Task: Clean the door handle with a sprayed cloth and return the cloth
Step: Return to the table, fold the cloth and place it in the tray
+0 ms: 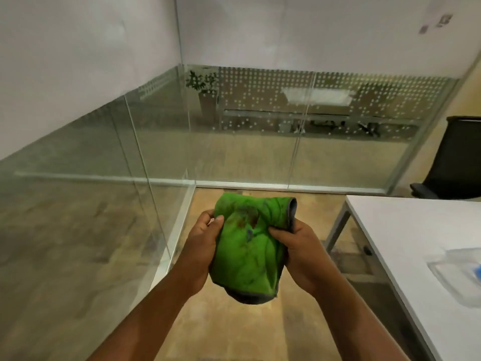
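I've got the green cloth (247, 246) up in front of me, held between both hands over the tan floor (234, 329). My left hand (201, 246) grips its left edge, thumb pressed across the front of the fabric and fingers curled round behind. My right hand (294, 248) pinches the right side, thumb on the front, fingers wrapped round the grey-trimmed edge. The cloth is bunched and crumpled, not flat, with dark reddish-brown stains near its top middle and a grey hem showing along the right edge and under the bottom fold. It touches nothing but my hands. Just right of me stands a white table (406, 230), and on its far right part lies something pale and translucent with a bit of blue (463, 272), too blurred for me to name. Beyond the table, a black office chair (458, 157) sits against the far side. Ahead and to my left run glass partition walls (247, 126), frosted white above, with a band of white dots, and a potted plant (204, 92) shows through the glass.
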`<state>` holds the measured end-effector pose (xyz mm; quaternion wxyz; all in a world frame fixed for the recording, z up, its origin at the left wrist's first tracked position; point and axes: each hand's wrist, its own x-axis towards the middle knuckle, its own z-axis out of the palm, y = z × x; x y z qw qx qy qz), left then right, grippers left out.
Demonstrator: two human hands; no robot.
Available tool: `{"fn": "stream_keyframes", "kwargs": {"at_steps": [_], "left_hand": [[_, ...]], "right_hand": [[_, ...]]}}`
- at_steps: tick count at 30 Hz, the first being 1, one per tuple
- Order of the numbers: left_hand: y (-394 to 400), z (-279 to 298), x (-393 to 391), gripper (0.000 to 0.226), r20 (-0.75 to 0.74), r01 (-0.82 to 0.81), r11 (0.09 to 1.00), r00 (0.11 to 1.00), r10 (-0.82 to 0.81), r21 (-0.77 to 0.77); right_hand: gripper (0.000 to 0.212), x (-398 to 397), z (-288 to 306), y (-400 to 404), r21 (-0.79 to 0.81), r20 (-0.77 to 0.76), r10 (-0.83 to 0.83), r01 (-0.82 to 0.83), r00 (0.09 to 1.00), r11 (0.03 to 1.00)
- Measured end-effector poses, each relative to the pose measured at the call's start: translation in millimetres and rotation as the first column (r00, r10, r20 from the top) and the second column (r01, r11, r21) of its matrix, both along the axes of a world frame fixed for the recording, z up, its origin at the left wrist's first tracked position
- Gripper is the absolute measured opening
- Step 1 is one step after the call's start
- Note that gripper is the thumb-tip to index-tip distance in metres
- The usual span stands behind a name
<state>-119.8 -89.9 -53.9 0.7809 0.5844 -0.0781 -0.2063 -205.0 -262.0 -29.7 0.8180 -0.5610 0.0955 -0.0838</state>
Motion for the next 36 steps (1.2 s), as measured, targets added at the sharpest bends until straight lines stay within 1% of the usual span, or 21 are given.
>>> {"fn": "stream_keyframes", "kwargs": {"at_steps": [3,6,7,10,14,16,18,22,24,26,28,30,33,34,36], "left_hand": [[-26,0,27,0.02,0.007,0.087,0.996,0.996,-0.088,0.018],[-48,1,50,0.021,-0.071,0.237,0.971,0.969,-0.238,-0.018],[-54,0,57,0.023,-0.105,0.289,0.956,0.951,-0.292,-0.043],[-73,-1,76,0.037,-0.166,0.435,0.894,0.879,-0.447,-0.107],[-103,-13,92,0.025,-0.199,0.563,0.816,0.791,-0.578,-0.133],[-120,-21,97,0.032,-0.19,0.618,0.777,0.753,-0.63,-0.124],[-137,-30,99,0.042,-0.161,0.682,0.727,0.71,-0.685,-0.082],[-175,-41,100,0.044,-0.086,0.818,0.566,0.574,-0.815,0.101],[-193,-46,101,0.049,-0.041,0.828,0.525,0.542,-0.839,0.194],[-218,-51,98,0.052,-0.001,0.818,0.524,0.54,-0.842,0.235],[-243,-54,94,0.047,0.0,0.818,0.539,0.551,-0.835,0.201],[-269,-56,89,0.04,-0.033,0.822,0.552,0.561,-0.827,0.139],[-312,-57,77,0.039,-0.084,0.802,0.588,0.596,-0.798,0.104],[-327,-58,73,0.04,-0.1,0.8,0.591,0.6,-0.794,0.107],[-353,-61,64,0.041,-0.117,0.82,0.562,0.572,-0.812,0.107]], "right_hand": [[0.027,15,-6,-19,0.038,-0.04,-0.098,0.099,0.994,0.994],[0.029,27,-14,-35,0.102,-0.089,-0.234,0.242,0.968,0.965],[0.03,31,-16,-40,0.117,-0.095,-0.276,0.287,0.956,0.951],[0.029,37,-25,-56,0.139,-0.11,-0.382,0.395,0.917,0.908],[0.028,40,-37,-76,0.147,-0.121,-0.486,0.5,0.865,0.854],[0.028,39,-43,-87,0.161,-0.119,-0.523,0.536,0.844,0.829],[0.028,36,-49,-99,0.165,-0.134,-0.551,0.567,0.824,0.807],[0.028,22,-62,-127,0.158,-0.18,-0.593,0.618,0.785,0.77],[0.03,17,-69,-140,0.18,-0.194,-0.602,0.632,0.774,0.754],[0.031,9,-75,-160,0.205,-0.205,-0.606,0.639,0.769,0.742],[0.032,1,-80,-181,0.232,-0.204,-0.594,0.628,0.778,0.743],[0.036,-8,-82,-203,0.259,-0.18,-0.576,0.604,0.797,0.754],[0.04,-23,-86,-235,0.268,-0.155,-0.542,0.563,0.826,0.782],[0.042,-28,-88,-245,0.261,-0.157,-0.53,0.552,0.834,0.792],[0.046,-39,-92,-264,0.252,-0.173,-0.524,0.552,0.834,0.795]]}}
